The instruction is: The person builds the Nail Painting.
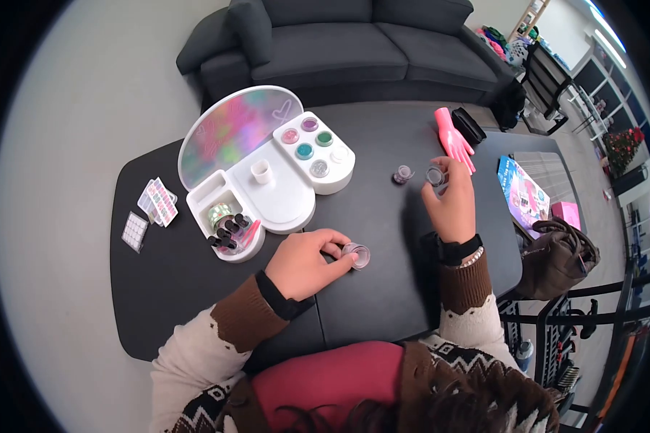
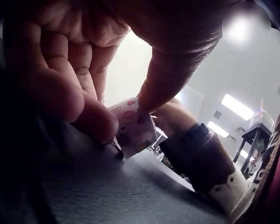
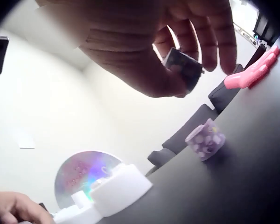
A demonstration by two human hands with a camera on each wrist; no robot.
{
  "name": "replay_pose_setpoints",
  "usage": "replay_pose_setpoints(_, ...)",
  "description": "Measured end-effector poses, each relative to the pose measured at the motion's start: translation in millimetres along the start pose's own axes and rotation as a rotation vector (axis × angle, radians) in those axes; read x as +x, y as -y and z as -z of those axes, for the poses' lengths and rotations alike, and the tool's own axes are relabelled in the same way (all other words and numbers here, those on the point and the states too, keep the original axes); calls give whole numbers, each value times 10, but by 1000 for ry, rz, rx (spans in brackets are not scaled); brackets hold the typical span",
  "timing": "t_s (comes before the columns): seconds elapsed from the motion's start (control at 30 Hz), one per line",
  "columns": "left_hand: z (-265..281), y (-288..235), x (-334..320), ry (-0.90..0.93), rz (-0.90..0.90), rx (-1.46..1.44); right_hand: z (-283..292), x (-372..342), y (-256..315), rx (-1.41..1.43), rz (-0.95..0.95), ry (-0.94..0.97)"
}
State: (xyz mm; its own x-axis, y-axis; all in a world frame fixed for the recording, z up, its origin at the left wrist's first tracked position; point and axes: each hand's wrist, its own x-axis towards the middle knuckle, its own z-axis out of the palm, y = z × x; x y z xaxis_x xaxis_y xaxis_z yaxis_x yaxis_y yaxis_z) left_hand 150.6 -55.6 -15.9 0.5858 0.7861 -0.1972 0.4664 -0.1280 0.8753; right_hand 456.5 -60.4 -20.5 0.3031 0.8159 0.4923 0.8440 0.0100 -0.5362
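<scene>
My left hand [image 1: 307,263] pinches a small clear roll [image 1: 357,256] between thumb and fingers, low over the black table. In the left wrist view this roll [image 2: 133,128] shows pink and dark spots on a pale ground. My right hand [image 1: 451,202] holds another small roll [image 1: 435,176] by thumb and fingers; the right wrist view shows that roll [image 3: 184,67] dark, raised above the table. Left of the right hand, a purple patterned roll [image 1: 403,174] rests on the table; its pale dots are plain on the roll [image 3: 206,141] in the right wrist view.
A white case [image 1: 285,206] with a mirrored lid, glitter pots and small bottles stands behind the left hand. A pink hand model [image 1: 453,137] lies at the back right beside a black case [image 1: 469,126]. Nail sheets [image 1: 159,202] lie at left, a blue box [image 1: 521,189] at right.
</scene>
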Motion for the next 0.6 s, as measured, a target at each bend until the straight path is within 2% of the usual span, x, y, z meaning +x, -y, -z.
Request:
replay_pose_setpoints(0.03, 2, -5, -14, -2, 5, -4, 23, -9, 83, 1, 2, 6)
replay_pose_setpoints(0.1, 12, -24, -19, -100, -92, 234, 32, -28, 262, 414, -4, 31)
replay_pose_setpoints(0.13, 20, -46, -23, -104, -92, 233, 0, -51, 319, 544, 39, 45)
replay_pose_setpoints(0.17, 28, -71, -29, -142, -73, 262, -17, -89, 367, 545, 42, 46)
replay_pose_setpoints(0.23, 49, -109, -43, -188, -49, 292, -39, -179, 465, 717, 149, 191)
replay_pose_setpoints(0.3, 74, -128, -71, -282, -60, 174, -42, -267, 572, 874, 159, 324)
replay_pose_setpoints(0.37, 100, -122, -62, -270, -116, 120, -109, -308, 597, 986, 247, 432)
replay_pose_setpoints(0.43, 48, -72, -4, -222, -389, -314, -159, -375, 634, 1061, 235, 464)
replay_pose_setpoints(0.47, 70, -109, -26, -108, -341, -453, -174, -400, 643, 1133, 223, 488)
replay_pose_setpoints(0.5, 57, -74, -18, -105, -337, -451, -182, -412, 644, 1135, 219, 486)
replay_pose_setpoints(0.57, 35, -10, 28, 81, -279, -799, -188, -414, 641, 1209, 236, 578)
replay_pose_setpoints(0.6, 31, -24, 27, 89, -277, -793, -187, -428, 648, 1211, 233, 568)
